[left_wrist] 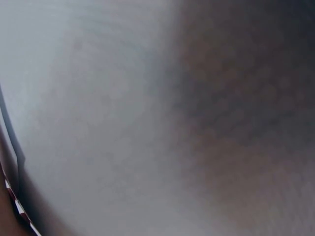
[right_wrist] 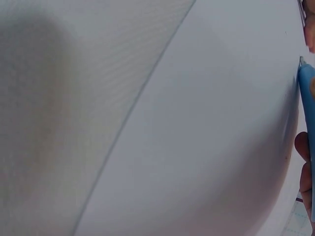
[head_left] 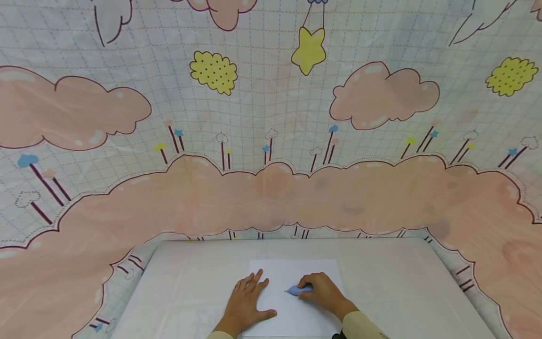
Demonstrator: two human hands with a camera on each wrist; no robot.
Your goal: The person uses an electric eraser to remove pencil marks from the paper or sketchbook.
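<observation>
A white sheet of paper lies on the pale table. My left hand rests on the paper's left side with its fingers spread and thumb out to the right. In my right hand I grip a thick blue pen with a thin, pale tip pointing left over the middle of the sheet. The right wrist view shows the blue pen at its right edge, fingers around the barrel and the tip close to the paper. Whether the tip touches cannot be told. The left wrist view is mostly blurred.
The pale covered table extends to both sides of the paper and behind it. A cloth backdrop with pink clouds, stars and grid lines rises behind the table and hangs around its sides.
</observation>
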